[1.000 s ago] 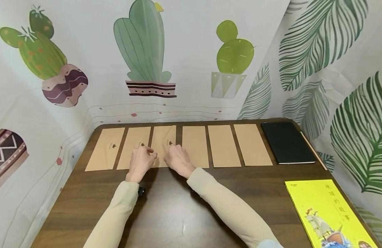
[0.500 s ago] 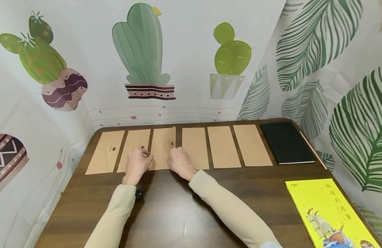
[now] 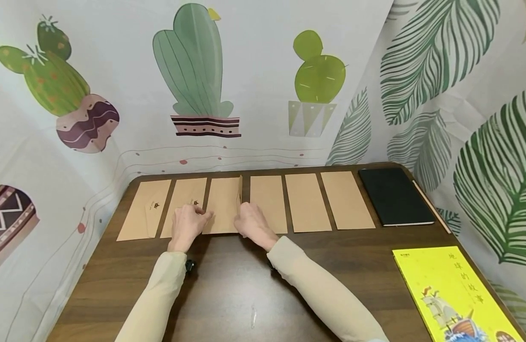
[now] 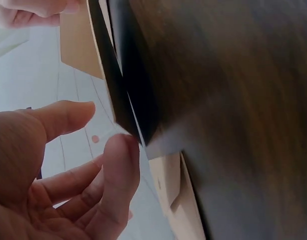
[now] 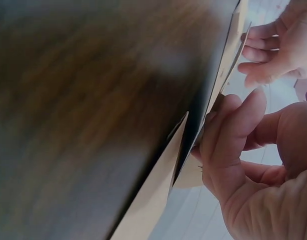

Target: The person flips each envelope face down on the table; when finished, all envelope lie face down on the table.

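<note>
Six brown paper envelopes set out in a row along the far edge of the worktop (image 3: 229, 294). Counting from the far left corner, the third envelope (image 3: 220, 202) is the one being handled; its flap (image 3: 239, 190) stands nearly upright along the right-hand long side. Right hand (image 3: 252, 221): fingers curled, pinching the near end of that flap. Left hand (image 3: 188, 224): thumb and index finger apart, nothing gripped, over the near part of the second envelope (image 3: 183, 191), index fingertip at or just beside the third; contact cannot be told. First envelope (image 3: 135, 213) and second each show a small dark crown print, the second's partly hidden by the hand. Fourth (image 3: 268, 197), fifth (image 3: 307, 202) and sixth (image 3: 348, 199) lie flat. Black notebook (image 3: 395, 197) at the far right corner; thin stick (image 3: 431, 207) beside it on the right edge. Yellow book (image 3: 446, 280) toward the near right corner.
</note>
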Demonstrator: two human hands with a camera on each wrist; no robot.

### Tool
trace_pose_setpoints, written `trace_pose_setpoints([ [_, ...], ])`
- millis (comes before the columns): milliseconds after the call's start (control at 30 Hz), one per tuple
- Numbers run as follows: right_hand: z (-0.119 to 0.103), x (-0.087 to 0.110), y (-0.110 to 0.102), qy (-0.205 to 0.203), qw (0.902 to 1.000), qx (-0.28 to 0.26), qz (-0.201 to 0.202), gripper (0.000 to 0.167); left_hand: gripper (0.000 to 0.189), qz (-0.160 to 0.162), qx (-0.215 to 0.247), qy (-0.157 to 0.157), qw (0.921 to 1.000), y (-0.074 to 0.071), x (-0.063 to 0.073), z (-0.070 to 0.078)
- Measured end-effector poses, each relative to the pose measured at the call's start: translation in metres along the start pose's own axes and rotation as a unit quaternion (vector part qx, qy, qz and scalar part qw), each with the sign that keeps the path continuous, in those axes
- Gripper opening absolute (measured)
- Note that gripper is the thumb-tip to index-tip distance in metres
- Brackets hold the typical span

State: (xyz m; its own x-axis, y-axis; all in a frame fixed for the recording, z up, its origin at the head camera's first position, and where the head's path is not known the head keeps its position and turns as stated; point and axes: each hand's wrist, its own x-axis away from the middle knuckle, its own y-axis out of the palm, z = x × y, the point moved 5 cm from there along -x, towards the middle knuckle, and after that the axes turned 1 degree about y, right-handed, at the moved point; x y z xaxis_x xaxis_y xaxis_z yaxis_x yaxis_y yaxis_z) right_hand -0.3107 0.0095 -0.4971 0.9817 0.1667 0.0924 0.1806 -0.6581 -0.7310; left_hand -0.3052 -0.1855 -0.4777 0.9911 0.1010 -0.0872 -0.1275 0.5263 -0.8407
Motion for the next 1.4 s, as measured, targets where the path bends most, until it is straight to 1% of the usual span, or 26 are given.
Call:
trace_pose_setpoints([
  [33, -0.004, 0.005, -0.006, 0.006, 0.9999, -0.012, -0.003, 0.042, 0.033, -0.005, 0.002, -0.006, 1.0000, 0.000, 0.000, 0.000],
  [100, -0.005, 0.010, -0.009, 0.012, 0.9997, -0.021, 0.001, 0.043, 0.034, -0.016, 0.006, -0.020, 0.9997, 0.001, -0.002, -0.002],
  [233, -0.002, 0.013, -0.012, 0.029, 0.9990, -0.035, 0.000, 0.047, 0.037, -0.030, 0.019, -0.040, 0.9986, 0.007, -0.009, -0.011],
  [367, 0.001, 0.013, -0.014, 0.033, 0.9983, -0.048, 0.002, 0.050, 0.042, -0.030, 0.025, -0.037, 0.9986, 0.030, -0.030, -0.040],
  [467, 0.002, 0.012, -0.014, 0.032, 0.9982, -0.051, 0.000, 0.054, 0.044, -0.030, 0.020, -0.034, 0.9988, 0.044, -0.042, -0.055],
  [533, 0.002, 0.010, -0.014, 0.030, 0.9982, -0.052, -0.001, 0.055, 0.046, -0.042, 0.024, -0.040, 0.9980, 0.039, -0.038, -0.048],
  [567, 0.003, 0.010, -0.014, 0.028, 0.9981, -0.054, -0.003, 0.055, 0.046, -0.042, 0.026, -0.041, 0.9979, 0.039, -0.037, -0.046],
  [600, 0.003, 0.009, -0.014, 0.027, 0.9980, -0.057, -0.004, 0.055, 0.046, -0.046, 0.033, -0.046, 0.9974, 0.034, -0.033, -0.040],
  [667, 0.005, 0.008, -0.014, 0.022, 0.9974, -0.069, -0.004, 0.053, 0.046, -0.057, 0.052, -0.052, 0.9957, 0.025, -0.025, -0.028],
  [700, 0.009, 0.005, -0.011, 0.016, 0.9975, -0.068, 0.001, 0.050, 0.045, -0.061, 0.067, -0.057, 0.9942, 0.020, -0.020, -0.022],
  [767, 0.015, 0.002, -0.006, 0.004, 0.9970, -0.077, 0.004, 0.044, 0.042, -0.065, 0.090, -0.065, 0.9917, 0.014, -0.014, -0.015],
  [800, 0.016, 0.002, -0.006, 0.003, 0.9963, -0.086, 0.003, 0.041, 0.041, -0.073, 0.105, -0.072, 0.9892, 0.010, -0.010, -0.010],
  [900, 0.015, 0.005, -0.007, -0.004, 0.9949, -0.101, 0.004, 0.033, 0.038, -0.076, 0.129, -0.082, 0.9853, 0.007, -0.007, -0.008],
  [967, 0.011, 0.010, -0.012, -0.004, 0.9937, -0.112, 0.003, 0.029, 0.037, -0.076, 0.135, -0.086, 0.9841, 0.007, -0.007, -0.009],
  [1000, 0.007, 0.013, -0.016, 0.006, 0.9927, -0.120, 0.001, 0.027, 0.037, -0.076, 0.140, -0.088, 0.9833, 0.007, -0.007, -0.010],
  [1100, 0.007, 0.014, -0.017, 0.029, 0.9895, -0.141, 0.002, 0.030, 0.037, -0.077, 0.149, -0.097, 0.9811, 0.005, -0.007, -0.010],
  [1167, 0.009, 0.013, -0.016, 0.050, 0.9835, -0.174, -0.001, 0.035, 0.037, -0.079, 0.150, -0.102, 0.9802, 0.005, -0.007, -0.010],
  [1267, 0.012, 0.013, -0.015, 0.070, 0.9713, -0.227, -0.001, 0.036, 0.038, -0.081, 0.145, -0.108, 0.9802, 0.005, -0.006, -0.009],
  [1400, 0.016, 0.011, -0.012, 0.084, 0.9505, -0.299, -0.006, 0.038, 0.038, -0.087, 0.138, -0.110, 0.9805, 0.005, -0.004, -0.010],
])
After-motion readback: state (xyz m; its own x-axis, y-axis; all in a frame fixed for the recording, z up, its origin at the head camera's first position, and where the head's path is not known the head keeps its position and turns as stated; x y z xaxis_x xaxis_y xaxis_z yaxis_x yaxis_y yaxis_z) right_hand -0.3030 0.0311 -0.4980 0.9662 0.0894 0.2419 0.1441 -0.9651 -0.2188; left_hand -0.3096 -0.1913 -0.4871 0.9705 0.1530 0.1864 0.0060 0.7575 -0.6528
